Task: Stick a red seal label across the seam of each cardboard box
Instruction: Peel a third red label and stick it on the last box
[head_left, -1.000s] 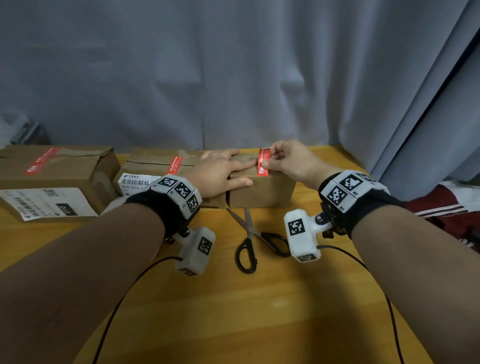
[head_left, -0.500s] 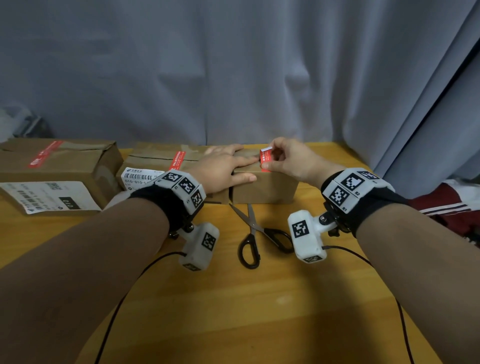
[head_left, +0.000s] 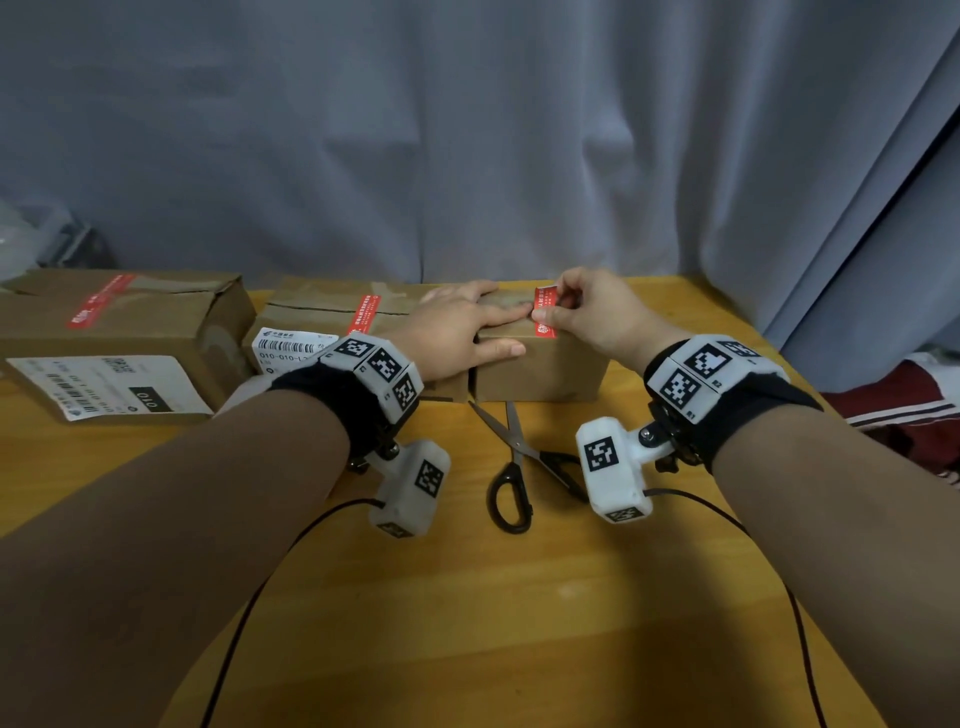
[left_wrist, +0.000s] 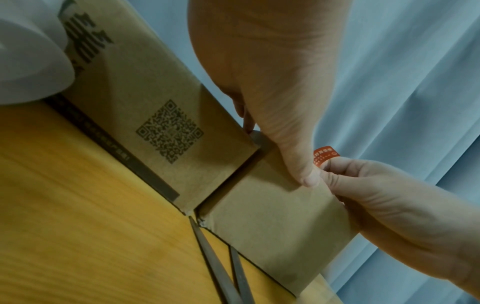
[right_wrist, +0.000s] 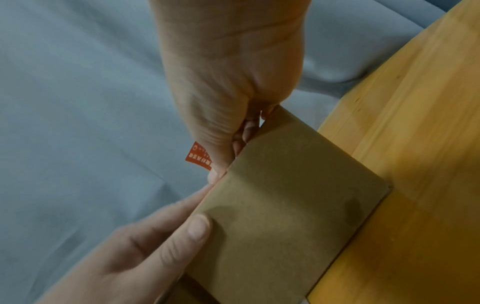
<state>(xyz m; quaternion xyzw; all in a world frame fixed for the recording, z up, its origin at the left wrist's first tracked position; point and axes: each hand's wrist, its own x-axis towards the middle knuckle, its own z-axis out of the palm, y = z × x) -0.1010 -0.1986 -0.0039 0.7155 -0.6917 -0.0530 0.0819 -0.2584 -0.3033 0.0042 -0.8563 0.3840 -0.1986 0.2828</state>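
Three brown cardboard boxes stand in a row at the table's back. The left box (head_left: 130, 343) and the middle box (head_left: 311, 317) each carry a red seal label (head_left: 363, 314) across the top seam. My left hand (head_left: 467, 327) lies flat on the small right box (head_left: 540, 369), its index fingertip beside another red label (head_left: 544, 312), its thumb on the front face. My right hand (head_left: 587, 312) pinches this label's far end, which stands up off the box top (left_wrist: 326, 155) (right_wrist: 200, 156). The label's near end lies at the box's front top edge.
Black-handled scissors (head_left: 514, 467) lie open on the wooden table (head_left: 467, 597) just in front of the small box. A white roll (left_wrist: 28, 53) sits beside the middle box. A grey curtain (head_left: 467, 156) hangs behind; the table's right edge is close to the small box.
My right hand has raised the label's far end a little off the small box while still pinching it. The left hand has stayed flat on the box.
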